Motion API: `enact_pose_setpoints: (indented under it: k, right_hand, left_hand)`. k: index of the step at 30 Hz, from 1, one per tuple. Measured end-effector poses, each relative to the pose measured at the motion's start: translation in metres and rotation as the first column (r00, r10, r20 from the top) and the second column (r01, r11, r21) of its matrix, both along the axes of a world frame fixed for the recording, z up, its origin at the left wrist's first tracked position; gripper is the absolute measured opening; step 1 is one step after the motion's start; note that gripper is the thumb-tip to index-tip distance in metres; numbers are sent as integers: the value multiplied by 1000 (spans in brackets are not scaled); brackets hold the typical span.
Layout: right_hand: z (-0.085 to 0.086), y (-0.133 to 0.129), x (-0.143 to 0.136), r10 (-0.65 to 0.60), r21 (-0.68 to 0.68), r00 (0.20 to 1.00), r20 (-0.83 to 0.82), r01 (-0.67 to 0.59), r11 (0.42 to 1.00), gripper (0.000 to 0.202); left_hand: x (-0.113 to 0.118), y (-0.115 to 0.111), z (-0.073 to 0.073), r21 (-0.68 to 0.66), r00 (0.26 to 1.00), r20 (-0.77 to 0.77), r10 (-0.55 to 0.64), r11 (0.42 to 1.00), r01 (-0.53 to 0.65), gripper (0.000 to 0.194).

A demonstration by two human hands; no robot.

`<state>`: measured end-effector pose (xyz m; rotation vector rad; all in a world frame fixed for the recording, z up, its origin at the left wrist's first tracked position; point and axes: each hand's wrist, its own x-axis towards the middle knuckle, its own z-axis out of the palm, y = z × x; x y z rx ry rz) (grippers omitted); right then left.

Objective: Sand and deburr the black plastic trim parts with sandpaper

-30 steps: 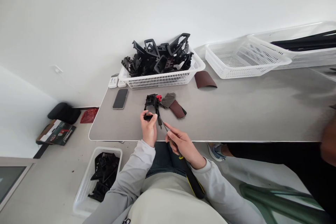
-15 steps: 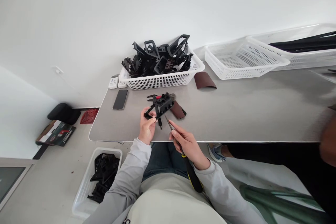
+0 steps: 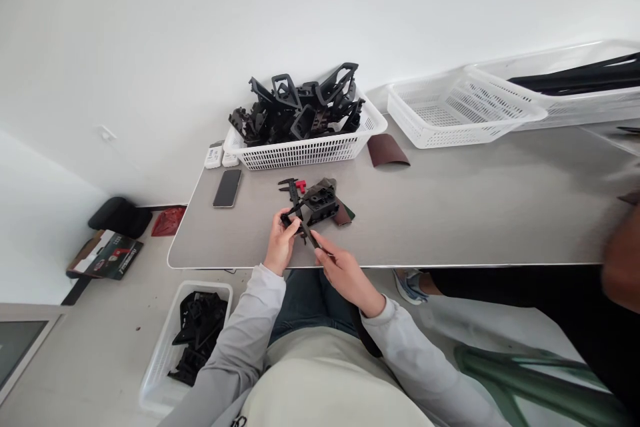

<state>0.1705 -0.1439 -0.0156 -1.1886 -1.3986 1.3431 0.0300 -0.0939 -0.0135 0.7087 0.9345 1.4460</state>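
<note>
My left hand (image 3: 279, 242) is closed on one end of a black plastic part (image 3: 321, 203), an open frame with a blocky, ribbed section that points away to the right. In my right hand (image 3: 347, 273) is a file (image 3: 311, 237), its flat blade lying against or very near the framed end beside my left thumb. Most of the file's handle is hidden by my right hand and forearm. Just behind the part, a black caliper (image 3: 294, 195) lies on the table with a small red piece (image 3: 301, 185) next to it. Brown sandpaper (image 3: 343, 215) is partly covered by the part.
A white basket (image 3: 300, 159) heaped with black plastic parts stands at the back. Right of it are another sandpaper sheet (image 3: 387, 151) and white baskets (image 3: 450, 137). A phone (image 3: 227, 188) lies left. On the floor is a bin (image 3: 150, 373) of black parts. Another person's arm (image 3: 623, 260) is at right.
The black part has been turned, so its blocky section now points more to the right. My right hand has moved left and slightly up, bringing the file's blade across to the framed end.
</note>
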Motion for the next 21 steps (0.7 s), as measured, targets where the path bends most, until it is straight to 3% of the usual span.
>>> enact_pose_setpoints:
  k: [6, 15, 21]
  right_hand:
    - [2, -2, -1, 26, 150, 985, 172, -52, 987, 48]
    - [5, -1, -2, 27, 141, 983, 179, -53, 989, 48]
    - [-1, -4, 1, 17, 0, 995, 102, -17, 1000, 53]
  left_hand:
    - [-1, 2, -4, 41, 1000, 18, 13, 999, -13, 50]
    - [1, 1, -4, 49, 1000, 6, 25, 998, -25, 57]
    - [1, 3, -10, 77, 994, -62, 88, 994, -83, 55]
